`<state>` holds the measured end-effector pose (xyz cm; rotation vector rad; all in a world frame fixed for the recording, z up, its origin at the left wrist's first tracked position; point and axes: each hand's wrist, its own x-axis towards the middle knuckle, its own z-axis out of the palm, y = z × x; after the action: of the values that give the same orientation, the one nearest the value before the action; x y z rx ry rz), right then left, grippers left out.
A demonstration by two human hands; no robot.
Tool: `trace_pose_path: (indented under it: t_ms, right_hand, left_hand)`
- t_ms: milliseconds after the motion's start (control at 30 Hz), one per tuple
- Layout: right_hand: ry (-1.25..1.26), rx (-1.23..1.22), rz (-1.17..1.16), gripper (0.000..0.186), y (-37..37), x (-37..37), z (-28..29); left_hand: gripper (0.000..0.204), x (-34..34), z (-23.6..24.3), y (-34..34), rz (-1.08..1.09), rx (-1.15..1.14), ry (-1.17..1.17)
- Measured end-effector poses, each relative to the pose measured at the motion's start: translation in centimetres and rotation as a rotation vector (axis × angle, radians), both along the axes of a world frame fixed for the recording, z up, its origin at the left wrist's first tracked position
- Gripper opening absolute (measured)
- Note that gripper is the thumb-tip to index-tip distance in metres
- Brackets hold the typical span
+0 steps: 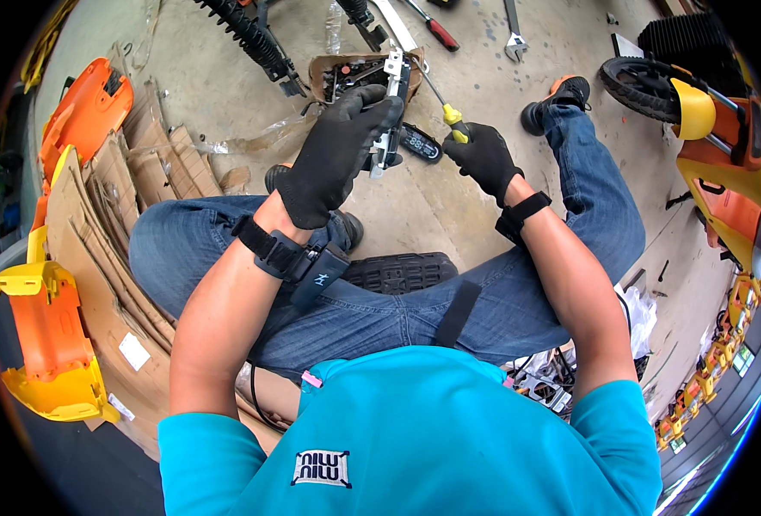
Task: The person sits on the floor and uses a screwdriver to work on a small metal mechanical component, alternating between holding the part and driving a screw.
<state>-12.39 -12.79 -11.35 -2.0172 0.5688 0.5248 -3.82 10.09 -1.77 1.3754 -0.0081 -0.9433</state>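
My left hand, in a black glove, is closed round a long, narrow silver-and-white metal part that stands on end over the floor. Gripped in my gloved right hand is a screwdriver with a yellow handle. Its thin shaft points up and left, its end near the upper part of the metal piece; whether they touch I cannot tell. Just beyond my left hand sits an open cardboard box with screws and small parts inside. A black oval display unit lies between my hands.
Cardboard sheets and orange-yellow panels lie to the left. A red-handled tool and an adjustable wrench are at the far side. A wheel and yellow-orange bodywork stand right. Black springs rise at the far left.
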Motion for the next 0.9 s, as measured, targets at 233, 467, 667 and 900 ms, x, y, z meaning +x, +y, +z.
trace_pose_path:
  t_ms: [233, 467, 667, 900]
  right_hand:
    - [-0.056, 0.061, -0.079, 0.026, -0.1, -0.1, 0.2]
    - [-0.185, 0.155, -0.138, 0.026, -0.6, 0.5, 2.3]
    - [-0.351, 0.136, -0.13, 0.043, -1.2, 1.0, 8.5]
    - [-0.445, 0.2, -0.082, 0.049, -2.4, -0.5, 14.4]
  left_hand:
    - [0.048, 0.1, -0.3, 0.2, 0.041, -0.028, 0.016]
    - [0.045, 0.3, -0.3, 0.3, 0.046, -0.046, 0.006]
    - [0.038, 1.0, -0.7, 0.6, 0.124, -0.154, 0.032]
    - [0.04, 1.7, 0.0, 1.2, 0.166, -0.21, 0.04]
